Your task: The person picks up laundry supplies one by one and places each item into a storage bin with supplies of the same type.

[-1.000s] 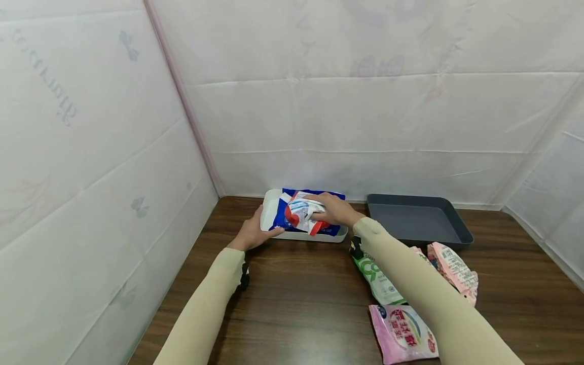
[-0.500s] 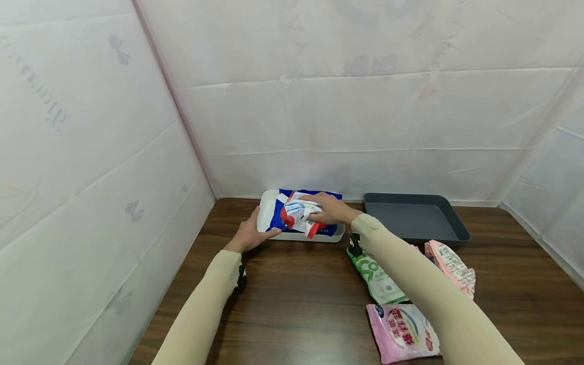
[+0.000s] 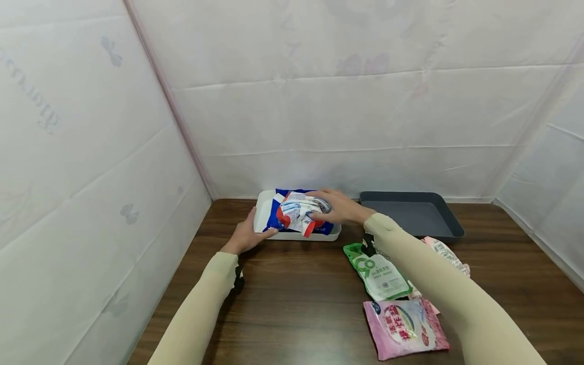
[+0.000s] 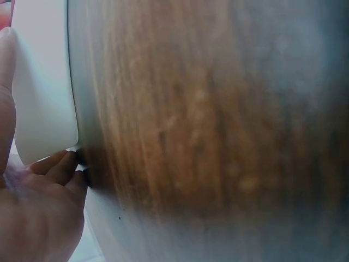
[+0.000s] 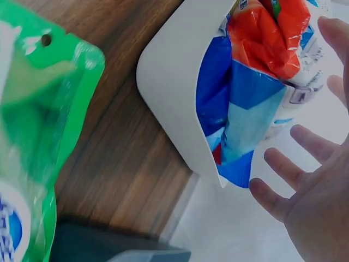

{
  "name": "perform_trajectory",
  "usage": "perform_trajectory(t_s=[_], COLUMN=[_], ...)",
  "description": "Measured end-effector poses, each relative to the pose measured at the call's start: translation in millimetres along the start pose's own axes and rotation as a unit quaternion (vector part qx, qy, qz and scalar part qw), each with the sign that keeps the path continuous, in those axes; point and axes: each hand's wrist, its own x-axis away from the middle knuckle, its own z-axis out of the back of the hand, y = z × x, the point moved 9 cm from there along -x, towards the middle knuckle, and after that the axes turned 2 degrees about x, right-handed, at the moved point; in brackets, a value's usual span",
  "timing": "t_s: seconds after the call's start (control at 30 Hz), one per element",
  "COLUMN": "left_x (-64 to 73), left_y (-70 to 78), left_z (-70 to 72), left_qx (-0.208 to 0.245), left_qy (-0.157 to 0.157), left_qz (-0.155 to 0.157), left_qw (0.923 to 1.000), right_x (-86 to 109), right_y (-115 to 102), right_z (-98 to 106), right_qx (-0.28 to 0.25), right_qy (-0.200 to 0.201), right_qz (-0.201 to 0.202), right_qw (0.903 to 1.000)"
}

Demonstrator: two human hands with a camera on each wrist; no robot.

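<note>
A white tray (image 3: 261,213) stands at the back of the table against the sheet wall. My left hand (image 3: 245,234) holds its left end, fingers round the end and thumb along the front side. Inside lie a blue packet (image 3: 272,221) and, on top of it, a crumpled white-and-red packet (image 3: 298,212). At the tray's right end is my right hand (image 3: 341,205); its fingers are spread in the right wrist view, beside the packets with nothing gripped. In that view the crumpled packet's red end (image 5: 267,41) bulges above the tray wall.
Right of the white tray lies a dark grey tray (image 3: 410,215). A green packet (image 3: 380,278), a pink packet (image 3: 401,327) and a pale pink packet (image 3: 446,252) lie on the wooden table (image 3: 292,304), partly under the right forearm. White sheeting (image 3: 365,116) closes the back and sides.
My right hand has loosened from the crumpled packet and shifted slightly right, its fingers now spread apart. My left hand keeps its hold on the tray. The head view has shifted slightly.
</note>
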Motion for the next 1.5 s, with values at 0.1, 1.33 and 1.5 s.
perform_trajectory(t_s=[0.1,1.33,1.5], left_x=[-0.2,15.4,21.5], left_y=[-0.1,91.0,104.0], left_z=[0.8,22.0,18.6], left_qx=[0.005,-0.070,-0.061], left_qy=[0.004,0.022,-0.002], left_qz=[-0.011,-0.179,-0.198], left_qw=[0.9999,0.9811,0.9784], right_x=[6.1,105.0,118.3], right_y=[-1.6,30.1,35.1], right_z=[6.2,30.0,27.5], right_qx=[0.009,0.071,0.076], right_qy=[0.013,0.090,0.089], right_qz=[0.001,0.023,0.011], right_qw=[0.9999,0.9932,0.9931])
